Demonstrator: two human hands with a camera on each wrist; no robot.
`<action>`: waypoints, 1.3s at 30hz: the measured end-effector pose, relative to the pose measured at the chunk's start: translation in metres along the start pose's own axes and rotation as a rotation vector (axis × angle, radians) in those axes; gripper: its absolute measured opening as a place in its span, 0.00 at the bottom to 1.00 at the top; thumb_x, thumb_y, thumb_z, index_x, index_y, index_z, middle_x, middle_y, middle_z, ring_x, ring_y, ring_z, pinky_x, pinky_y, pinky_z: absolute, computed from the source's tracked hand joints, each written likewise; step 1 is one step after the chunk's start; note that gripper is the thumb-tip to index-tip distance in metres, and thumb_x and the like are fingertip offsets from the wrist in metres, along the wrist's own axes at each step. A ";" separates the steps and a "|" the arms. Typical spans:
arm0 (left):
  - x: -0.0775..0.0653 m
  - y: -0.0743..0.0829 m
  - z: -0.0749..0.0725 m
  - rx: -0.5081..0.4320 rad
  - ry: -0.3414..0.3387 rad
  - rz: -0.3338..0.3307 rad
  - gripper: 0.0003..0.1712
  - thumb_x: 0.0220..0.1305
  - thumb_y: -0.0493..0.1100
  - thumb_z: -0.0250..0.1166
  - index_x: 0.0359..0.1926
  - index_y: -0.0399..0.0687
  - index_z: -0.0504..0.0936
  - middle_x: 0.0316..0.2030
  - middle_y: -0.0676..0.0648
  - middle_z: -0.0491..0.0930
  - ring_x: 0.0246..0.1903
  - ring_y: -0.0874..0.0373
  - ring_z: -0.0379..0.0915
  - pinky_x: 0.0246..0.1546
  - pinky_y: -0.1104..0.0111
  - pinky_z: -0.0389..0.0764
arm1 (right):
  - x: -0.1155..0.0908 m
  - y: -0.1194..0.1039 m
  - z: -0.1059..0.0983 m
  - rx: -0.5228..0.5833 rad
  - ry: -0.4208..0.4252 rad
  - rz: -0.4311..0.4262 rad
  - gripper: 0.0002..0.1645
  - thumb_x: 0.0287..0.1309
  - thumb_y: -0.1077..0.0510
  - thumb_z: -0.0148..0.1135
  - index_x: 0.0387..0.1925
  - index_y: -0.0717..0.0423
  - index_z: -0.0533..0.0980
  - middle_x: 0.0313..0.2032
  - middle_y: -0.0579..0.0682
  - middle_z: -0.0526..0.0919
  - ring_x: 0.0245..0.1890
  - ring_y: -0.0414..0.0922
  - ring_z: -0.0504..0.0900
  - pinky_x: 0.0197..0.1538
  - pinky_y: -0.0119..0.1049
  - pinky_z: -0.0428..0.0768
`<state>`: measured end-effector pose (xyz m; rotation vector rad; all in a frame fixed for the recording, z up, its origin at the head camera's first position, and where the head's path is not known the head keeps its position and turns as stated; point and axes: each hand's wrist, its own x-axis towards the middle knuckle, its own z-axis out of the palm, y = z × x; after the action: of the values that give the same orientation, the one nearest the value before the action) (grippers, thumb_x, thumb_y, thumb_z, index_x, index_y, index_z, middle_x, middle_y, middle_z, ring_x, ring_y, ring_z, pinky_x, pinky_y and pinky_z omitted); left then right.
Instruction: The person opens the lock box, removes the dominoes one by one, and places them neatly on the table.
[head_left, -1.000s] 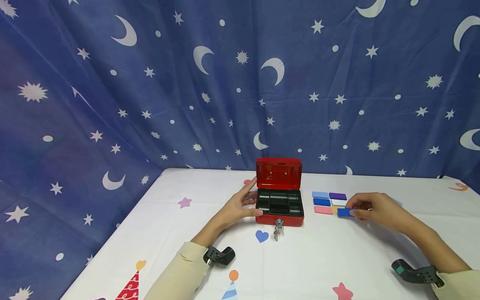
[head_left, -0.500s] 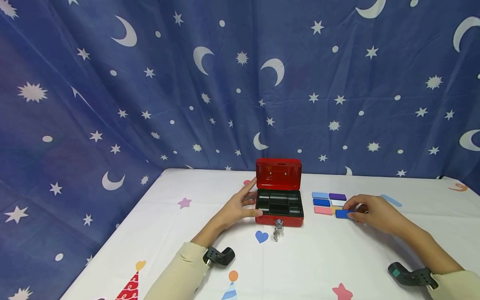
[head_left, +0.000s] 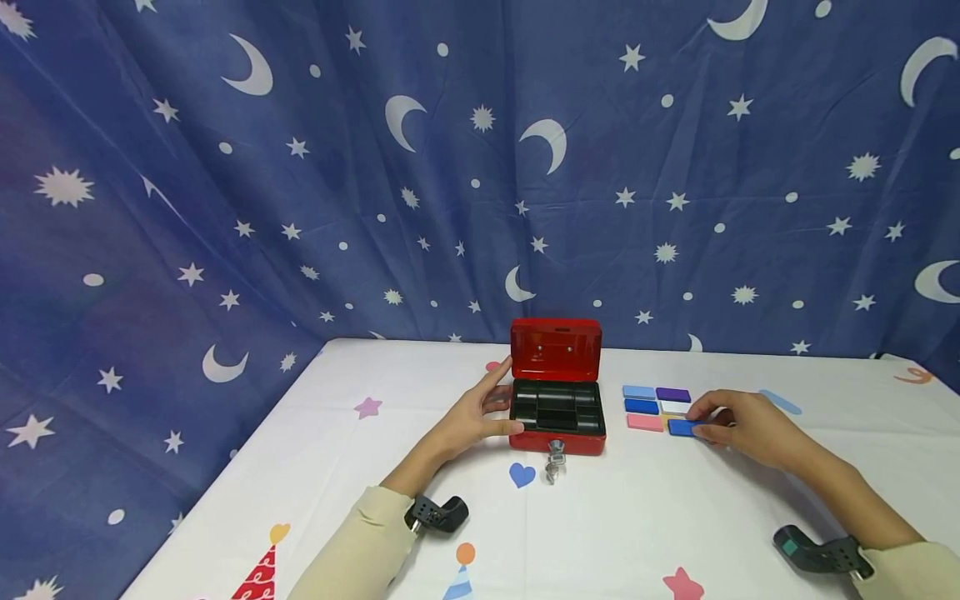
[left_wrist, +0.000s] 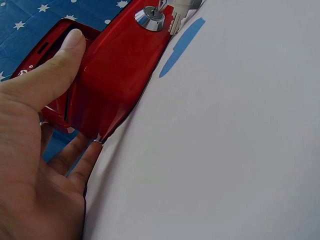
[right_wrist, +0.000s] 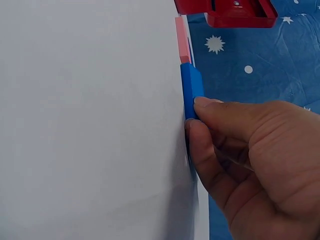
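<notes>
A red metal cash box point(head_left: 583, 443) stands with its lid up, showing a black compartment tray point(head_left: 558, 404). My left hand point(head_left: 474, 417) rests against its left side, thumb at the front corner and fingers extended along the wall. In the left wrist view, the thumb point(left_wrist: 57, 70) lies against the red side. My right hand point(head_left: 757, 429) pinches a flat blue block point(head_left: 680, 428) between thumb and fingers, low at the table. The right wrist view shows this blue block point(right_wrist: 189, 82) end to end with a pink block point(right_wrist: 182, 40). The hand hides its right end.
Left of the held block, flat blocks lie in rows: light blue point(head_left: 639, 392), purple point(head_left: 672, 394), blue point(head_left: 641, 407), white point(head_left: 674, 408), pink point(head_left: 645, 423), and a partly hidden yellow one point(head_left: 666, 419). Keys point(head_left: 552, 472) hang from the box lock. A starry curtain point(head_left: 450, 167) rises behind the table.
My right hand has moved slightly left and down, bringing the blue block closer to the pink one and flat to the table. The left hand keeps its place on the box.
</notes>
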<state>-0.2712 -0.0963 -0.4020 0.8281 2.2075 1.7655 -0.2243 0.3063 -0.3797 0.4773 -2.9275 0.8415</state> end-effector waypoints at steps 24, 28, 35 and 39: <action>-0.012 0.031 0.002 -0.030 -0.027 -0.024 0.54 0.55 0.34 0.69 0.76 0.54 0.47 0.67 0.34 0.61 0.60 0.38 0.64 0.56 0.57 0.73 | -0.001 -0.002 0.002 0.004 0.009 0.014 0.11 0.50 0.59 0.72 0.37 0.56 0.82 0.36 0.50 0.81 0.32 0.45 0.76 0.26 0.31 0.78; -0.012 0.031 0.002 -0.023 -0.027 -0.025 0.54 0.55 0.34 0.70 0.76 0.54 0.47 0.67 0.34 0.60 0.60 0.39 0.64 0.56 0.57 0.73 | -0.001 -0.002 0.003 0.001 0.018 0.003 0.11 0.50 0.60 0.72 0.37 0.56 0.82 0.36 0.50 0.82 0.32 0.45 0.77 0.26 0.31 0.78; -0.011 0.031 0.002 -0.025 -0.022 -0.020 0.55 0.54 0.34 0.70 0.76 0.53 0.47 0.66 0.33 0.61 0.60 0.38 0.64 0.57 0.53 0.72 | -0.001 -0.003 0.004 0.011 0.034 -0.008 0.10 0.51 0.61 0.71 0.37 0.55 0.82 0.35 0.49 0.81 0.32 0.44 0.77 0.26 0.30 0.78; -0.009 0.024 0.002 -0.026 -0.022 -0.023 0.55 0.54 0.33 0.70 0.76 0.54 0.47 0.67 0.34 0.61 0.60 0.38 0.63 0.57 0.52 0.71 | -0.002 -0.004 0.002 -0.018 0.041 -0.014 0.10 0.49 0.59 0.72 0.36 0.54 0.81 0.35 0.47 0.81 0.31 0.43 0.77 0.29 0.30 0.77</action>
<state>-0.2558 -0.0959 -0.3810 0.8091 2.1665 1.7618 -0.2212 0.3025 -0.3802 0.4727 -2.8888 0.8128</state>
